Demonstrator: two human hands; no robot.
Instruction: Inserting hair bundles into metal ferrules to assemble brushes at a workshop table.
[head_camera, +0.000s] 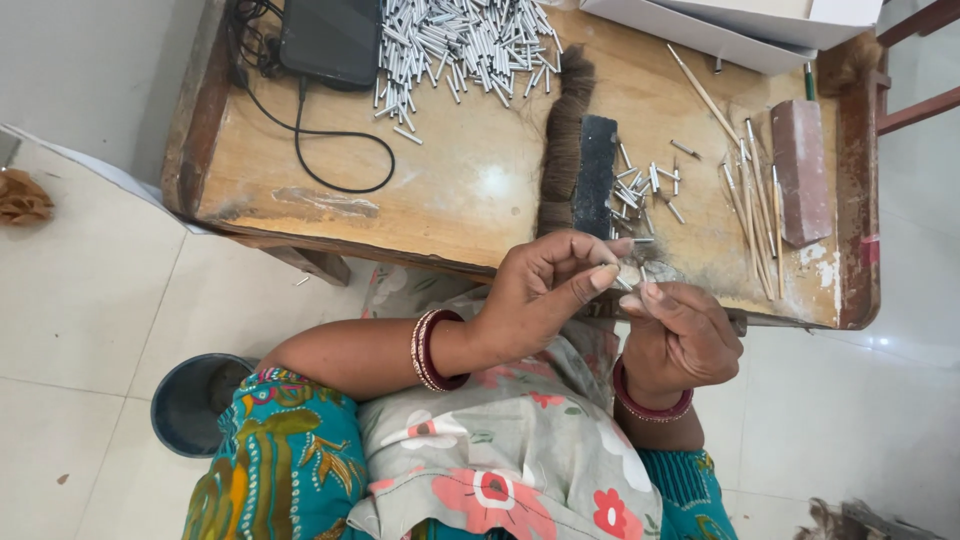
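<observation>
Bare wood lies open on the table (470, 185) between the black cable (330, 160) and the dark hair bundle (565, 140). Right of the bundle, scattered metal tubes (640, 185), thin sticks (755, 215) and a reddish block (803, 170) crowd the surface, perhaps touching one another.

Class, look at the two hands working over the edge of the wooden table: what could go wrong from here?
1. The small metal tube pinched between the left hand and right hand sits past the table edge, so it might drop into the lap.
2. The big tube pile lies near the black cable; tugging it might scatter tubes.
3. The thin sticks near the edge could roll off.
</observation>
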